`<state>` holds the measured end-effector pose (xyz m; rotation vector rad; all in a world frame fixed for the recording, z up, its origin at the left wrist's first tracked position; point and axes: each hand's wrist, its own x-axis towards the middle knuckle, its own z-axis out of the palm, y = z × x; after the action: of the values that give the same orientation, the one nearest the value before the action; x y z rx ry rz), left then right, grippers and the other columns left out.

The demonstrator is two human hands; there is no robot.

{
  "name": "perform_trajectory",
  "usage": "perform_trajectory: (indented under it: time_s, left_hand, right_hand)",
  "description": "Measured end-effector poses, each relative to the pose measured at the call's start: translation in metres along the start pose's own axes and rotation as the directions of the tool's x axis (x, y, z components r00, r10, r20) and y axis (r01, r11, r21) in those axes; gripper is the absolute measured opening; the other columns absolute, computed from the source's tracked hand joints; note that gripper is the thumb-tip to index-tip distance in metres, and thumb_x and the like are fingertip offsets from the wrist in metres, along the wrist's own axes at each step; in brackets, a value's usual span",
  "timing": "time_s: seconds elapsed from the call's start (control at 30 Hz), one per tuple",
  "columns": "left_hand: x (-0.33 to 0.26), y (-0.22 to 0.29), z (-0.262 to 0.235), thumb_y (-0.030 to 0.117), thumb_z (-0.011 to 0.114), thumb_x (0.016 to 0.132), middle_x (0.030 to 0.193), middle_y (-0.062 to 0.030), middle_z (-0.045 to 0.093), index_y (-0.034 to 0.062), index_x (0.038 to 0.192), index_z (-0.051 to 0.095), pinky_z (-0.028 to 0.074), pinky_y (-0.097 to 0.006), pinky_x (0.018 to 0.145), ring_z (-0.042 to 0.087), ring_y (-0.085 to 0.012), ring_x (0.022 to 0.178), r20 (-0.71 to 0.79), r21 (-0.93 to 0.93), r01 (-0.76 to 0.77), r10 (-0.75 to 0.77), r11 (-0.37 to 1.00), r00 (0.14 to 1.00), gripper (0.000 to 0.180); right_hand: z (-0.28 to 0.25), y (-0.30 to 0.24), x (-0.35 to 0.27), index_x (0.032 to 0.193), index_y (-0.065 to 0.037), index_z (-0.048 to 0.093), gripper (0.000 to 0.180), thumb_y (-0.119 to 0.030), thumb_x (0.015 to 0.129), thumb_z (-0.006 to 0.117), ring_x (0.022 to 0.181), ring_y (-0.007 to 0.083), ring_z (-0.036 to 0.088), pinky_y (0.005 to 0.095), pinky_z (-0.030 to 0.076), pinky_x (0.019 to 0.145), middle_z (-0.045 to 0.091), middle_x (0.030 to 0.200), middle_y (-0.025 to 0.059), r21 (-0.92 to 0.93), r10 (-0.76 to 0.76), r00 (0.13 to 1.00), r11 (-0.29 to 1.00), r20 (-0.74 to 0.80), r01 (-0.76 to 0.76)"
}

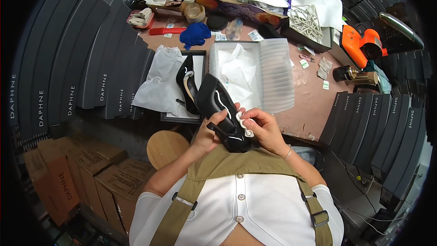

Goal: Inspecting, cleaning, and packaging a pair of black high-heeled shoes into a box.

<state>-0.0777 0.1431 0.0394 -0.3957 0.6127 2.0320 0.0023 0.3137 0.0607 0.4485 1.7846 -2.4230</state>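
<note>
My left hand (207, 136) is closed around a black high-heeled shoe (210, 98), held sole-side tilted up in front of my chest. White glare streaks run along its glossy surface. My right hand (266, 132) pinches a small crumpled white cloth (245, 125) against the side of this shoe. Just beyond lies a second black high-heeled shoe (185, 75), on its side over a dark shoe box with white paper (164, 79) beside it. Right of that, an open box holds white tissue paper (237, 70), with a ribbed translucent sheet (276, 75) folded out.
Dark shoe boxes (95, 59) stand in rows on the left, and more boxes (364, 118) on the right. Along the table's back are a blue cloth (195, 34), jars, a box of white sticks (309, 25) and an orange tool (359, 43). Brown cartons (98, 164) and a round stool (167, 148) sit lower left.
</note>
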Motion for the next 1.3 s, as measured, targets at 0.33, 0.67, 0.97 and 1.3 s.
perform_trajectory:
  time_s: [0.33, 0.67, 0.97, 1.3]
  left_hand:
    - [0.002, 0.000, 0.005, 0.012, 0.064, 0.089, 0.097, -0.0104, 0.059, -0.0008, 0.104, 0.054, 0.055, -0.043, 0.084, 0.061, -0.0222, 0.096, -0.224, 0.052, -0.173, 0.180, 0.984, 0.958, 0.022]
    - [0.010, -0.013, -0.019, 0.025, 0.064, 0.092, 0.090, -0.0106, 0.060, 0.0010, 0.103, 0.052, 0.055, -0.043, 0.080, 0.064, -0.0219, 0.081, -0.194, 0.179, -0.214, 0.248, 0.960, 0.949, 0.029]
    - [0.001, -0.013, 0.006, 0.005, 0.064, 0.089, 0.092, -0.0014, 0.061, 0.0017, 0.107, 0.058, 0.050, -0.025, 0.074, 0.059, -0.0082, 0.079, -0.149, 0.281, -0.235, 0.284, 0.931, 0.947, 0.019]
    - [0.006, -0.006, 0.017, 0.004, 0.057, 0.088, 0.103, -0.0070, 0.054, 0.0031, 0.120, 0.043, 0.051, -0.033, 0.083, 0.059, -0.0177, 0.095, -0.199, 0.296, -0.227, 0.292, 0.928, 0.935, 0.035]
  right_hand:
    - [-0.020, -0.004, -0.039, 0.101, 0.000, 0.064, 0.016, -0.010, 0.089, 0.066, 0.087, 0.0074, 0.055, 0.0228, 0.044, 0.077, 0.061, 0.095, 0.0009, -0.033, 0.102, 0.994, 0.994, -0.050, -0.103]
    - [-0.006, -0.019, -0.036, 0.100, 0.000, 0.066, 0.022, -0.007, 0.081, 0.074, 0.079, 0.0120, 0.058, 0.0243, 0.046, 0.068, 0.063, 0.090, 0.0071, -0.442, -0.221, 0.972, 0.867, 0.078, 0.232]
    - [-0.025, -0.001, -0.005, 0.088, 0.000, 0.063, 0.008, -0.007, 0.085, 0.067, 0.071, 0.0164, 0.056, 0.0271, 0.046, 0.064, 0.058, 0.080, 0.0070, -0.623, -0.140, 0.984, 0.762, 0.110, 0.179]
    - [-0.031, -0.026, -0.018, 0.100, 0.000, 0.066, 0.020, -0.007, 0.082, 0.072, 0.076, 0.0119, 0.056, 0.0230, 0.045, 0.066, 0.062, 0.090, 0.0058, -0.449, -0.246, 0.967, 0.858, 0.070, 0.251]
